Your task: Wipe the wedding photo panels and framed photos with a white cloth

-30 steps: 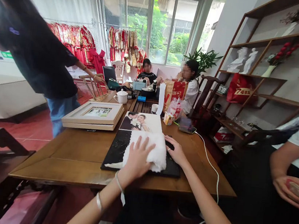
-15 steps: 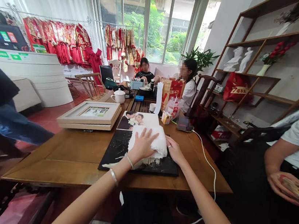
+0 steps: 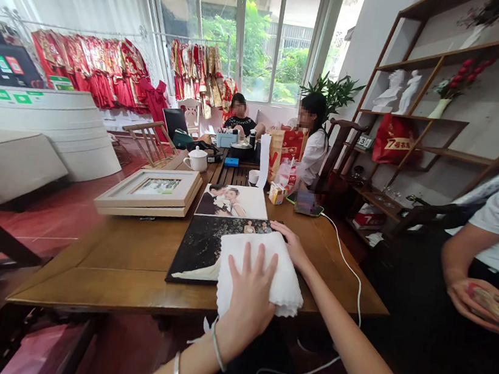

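An open photo album (image 3: pixel 206 236) lies on the table, with a light couple photo (image 3: pixel 245 202) on its far page and a dark one on its near page. My left hand (image 3: pixel 252 285), two bracelets at its wrist, rests spread on a folded white cloth (image 3: pixel 287 271). The cloth covers the right part of the near page and hangs over the album's front edge. At the album's right edge, beside the cloth, my right hand (image 3: pixel 290 244) lies with fingers stretched out, touching the page near its top corner.
Picture frames (image 3: pixel 150 189) are stacked left on the wooden table (image 3: pixel 98 253). Behind the album stand a lidded white cup (image 3: pixel 197 159), a small carton (image 3: pixel 277 194) and a paper bag (image 3: pixel 282 151). A white cable (image 3: pixel 349 264) runs down the right side. Other people sit behind and at right.
My left hand has slid the cloth toward me and to the right, from mid-album to its front edge. More of the dark photo shows. The person at far left has left the view.
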The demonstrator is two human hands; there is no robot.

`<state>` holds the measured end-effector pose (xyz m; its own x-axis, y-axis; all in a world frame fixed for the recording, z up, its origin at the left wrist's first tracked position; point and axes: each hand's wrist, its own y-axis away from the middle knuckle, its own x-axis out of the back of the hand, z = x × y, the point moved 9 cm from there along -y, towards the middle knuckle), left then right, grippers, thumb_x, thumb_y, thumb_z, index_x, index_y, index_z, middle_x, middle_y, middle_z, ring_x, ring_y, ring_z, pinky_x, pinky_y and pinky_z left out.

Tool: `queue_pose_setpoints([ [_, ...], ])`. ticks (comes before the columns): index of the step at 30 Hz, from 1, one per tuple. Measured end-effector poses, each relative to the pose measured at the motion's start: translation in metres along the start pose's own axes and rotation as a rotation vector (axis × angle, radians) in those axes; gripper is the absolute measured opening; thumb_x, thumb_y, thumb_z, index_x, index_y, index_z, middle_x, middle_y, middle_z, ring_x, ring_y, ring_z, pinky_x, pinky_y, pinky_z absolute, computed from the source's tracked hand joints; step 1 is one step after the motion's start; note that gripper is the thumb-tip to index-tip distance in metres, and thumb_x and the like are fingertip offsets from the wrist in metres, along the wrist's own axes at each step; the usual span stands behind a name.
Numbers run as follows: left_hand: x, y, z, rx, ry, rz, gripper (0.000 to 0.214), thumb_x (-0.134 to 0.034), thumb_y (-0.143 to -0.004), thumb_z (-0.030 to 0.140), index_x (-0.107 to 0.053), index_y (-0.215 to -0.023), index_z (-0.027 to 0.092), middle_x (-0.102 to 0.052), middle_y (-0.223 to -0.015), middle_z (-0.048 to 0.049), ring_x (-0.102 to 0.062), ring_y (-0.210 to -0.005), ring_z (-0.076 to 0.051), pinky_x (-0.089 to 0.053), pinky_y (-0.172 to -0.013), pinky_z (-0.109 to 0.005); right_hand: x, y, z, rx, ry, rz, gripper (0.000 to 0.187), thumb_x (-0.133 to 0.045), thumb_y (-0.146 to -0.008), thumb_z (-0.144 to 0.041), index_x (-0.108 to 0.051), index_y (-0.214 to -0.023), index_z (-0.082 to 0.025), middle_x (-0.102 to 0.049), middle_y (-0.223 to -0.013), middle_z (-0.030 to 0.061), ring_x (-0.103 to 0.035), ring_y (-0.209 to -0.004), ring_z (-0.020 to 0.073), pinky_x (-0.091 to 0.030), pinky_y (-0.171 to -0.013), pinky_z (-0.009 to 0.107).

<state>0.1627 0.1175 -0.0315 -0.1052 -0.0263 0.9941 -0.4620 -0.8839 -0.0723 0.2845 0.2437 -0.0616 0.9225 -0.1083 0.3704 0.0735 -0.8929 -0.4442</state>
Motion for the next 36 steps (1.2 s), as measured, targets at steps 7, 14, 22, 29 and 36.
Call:
queue_pose_setpoints([
  [7, 0.003, -0.003, -0.008, 0.016, -0.001, -0.009, 0.084, -0.063, -0.071, 0.028, -0.022, -0.145, 0.03, -0.016, -0.154, -0.0068, -0.004, -0.14, -0.039, -0.016, -0.101, -0.072, -0.001, 0.002, -0.003, 0.001, 0.015, -0.008, 0.037, -0.061, -0.075, -0.033, -0.067, -0.111, -0.024, -0.061, -0.126, 0.0073, -0.052, -0.121, 0.0238, -0.036, -0.107, 0.045],
  [14, 0.013, -0.063, -0.075, -0.047, -0.017, -0.026, 0.073, -0.053, -0.075, 0.018, -0.027, -0.142, 0.033, -0.022, -0.153, -0.0024, -0.013, -0.14, -0.032, -0.023, -0.104, -0.063, -0.001, 0.005, -0.012, -0.009, 0.107, 0.022, 0.035, -0.058, -0.079, -0.033, -0.066, -0.112, -0.023, -0.06, -0.127, 0.0086, -0.051, -0.123, 0.0247, -0.035, -0.108, 0.047],
  [22, 0.016, -0.054, -0.088, -0.09, 0.022, -0.041, 0.079, -0.051, -0.068, 0.011, -0.03, -0.141, 0.033, -0.021, -0.153, 0.0003, -0.011, -0.141, -0.029, -0.021, -0.106, -0.062, -0.002, 0.005, -0.01, -0.022, 0.155, 0.034, 0.04, -0.063, -0.077, -0.037, -0.065, -0.114, -0.021, -0.059, -0.127, 0.0106, -0.051, -0.122, 0.0263, -0.034, -0.108, 0.048],
  [29, 0.012, 0.017, -0.074, -0.082, 0.075, -0.08, 0.097, -0.048, -0.054, 0.005, -0.027, -0.141, 0.04, -0.014, -0.154, 0.0077, -0.006, -0.142, -0.025, -0.015, -0.111, -0.057, -0.002, 0.005, -0.01, -0.005, 0.127, 0.039, 0.04, -0.063, -0.077, -0.04, -0.066, -0.113, -0.022, -0.06, -0.126, 0.0099, -0.051, -0.122, 0.026, -0.034, -0.108, 0.049],
  [36, 0.025, -0.034, -0.141, -0.051, 0.003, -0.006, 0.083, -0.046, -0.062, 0.004, -0.036, -0.139, 0.034, -0.025, -0.151, 0.002, -0.017, -0.14, -0.026, -0.024, -0.108, -0.054, -0.002, 0.007, -0.011, -0.021, 0.14, 0.023, 0.041, -0.062, -0.078, -0.039, -0.064, -0.115, -0.022, -0.058, -0.129, 0.0099, -0.051, -0.123, 0.0254, -0.034, -0.108, 0.047],
])
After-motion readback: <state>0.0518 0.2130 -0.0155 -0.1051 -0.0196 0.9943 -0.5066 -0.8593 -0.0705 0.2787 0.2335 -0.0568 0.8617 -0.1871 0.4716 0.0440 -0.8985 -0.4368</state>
